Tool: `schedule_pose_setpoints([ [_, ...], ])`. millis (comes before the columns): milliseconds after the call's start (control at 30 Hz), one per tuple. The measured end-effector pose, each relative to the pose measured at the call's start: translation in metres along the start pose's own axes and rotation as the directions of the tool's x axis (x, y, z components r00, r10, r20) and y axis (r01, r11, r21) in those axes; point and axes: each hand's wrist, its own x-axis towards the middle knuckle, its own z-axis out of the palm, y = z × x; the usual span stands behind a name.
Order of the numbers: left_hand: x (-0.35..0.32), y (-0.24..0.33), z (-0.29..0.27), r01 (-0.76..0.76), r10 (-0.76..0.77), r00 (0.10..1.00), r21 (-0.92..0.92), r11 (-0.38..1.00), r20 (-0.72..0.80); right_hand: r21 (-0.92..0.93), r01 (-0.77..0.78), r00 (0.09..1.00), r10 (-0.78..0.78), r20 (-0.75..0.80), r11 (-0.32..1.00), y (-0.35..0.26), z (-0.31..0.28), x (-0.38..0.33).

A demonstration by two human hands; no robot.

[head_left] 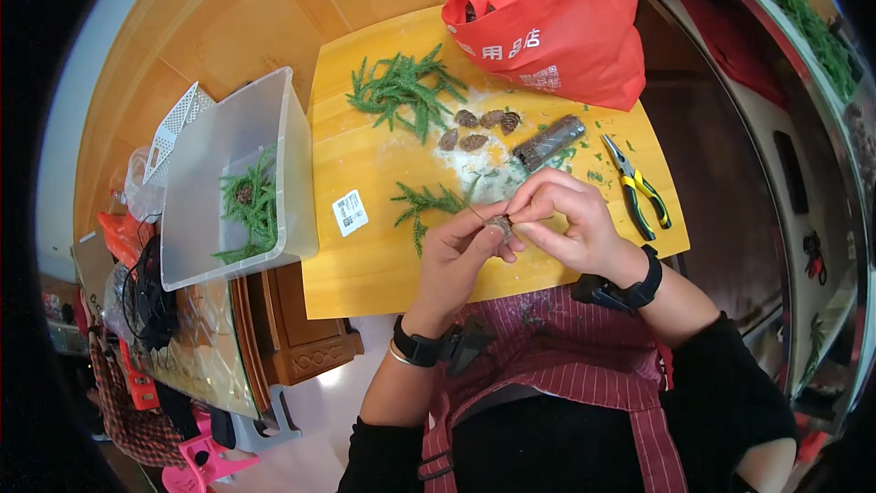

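Note:
My left hand (459,254) holds a small brown pine cone (499,223) over the near part of the yellow board (365,278). My right hand (577,221) pinches at the cone's side, thumb and forefinger pressed together; a thin dark strand seems to run by the fingers. A green artificial pine sprig (422,204) shows just beyond my left fingers, and I cannot tell if it is joined to the cone. Several loose pine cones (474,141) lie farther up the board. Beside them rests a dark, shiny cylindrical bundle (549,141).
Yellow-and-black long-nose pliers (636,185) lie at the right. A pile of green sprigs (406,91) and a red bag (566,27) of pine cones stand at the back. Left of the board is a clear plastic bin (297,164) with a green sprig and cone inside. A white label (349,213) lies nearby.

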Motion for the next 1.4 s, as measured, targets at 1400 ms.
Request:
schedule_pose_setpoints([
  [1400, -0.007, 0.012, 0.008, 0.2, -0.187, 0.976, -0.129, 0.971, 0.107, 0.666, -0.41, 0.909, 0.221, 0.353, 0.623, 0.015, -0.005, -0.004],
])
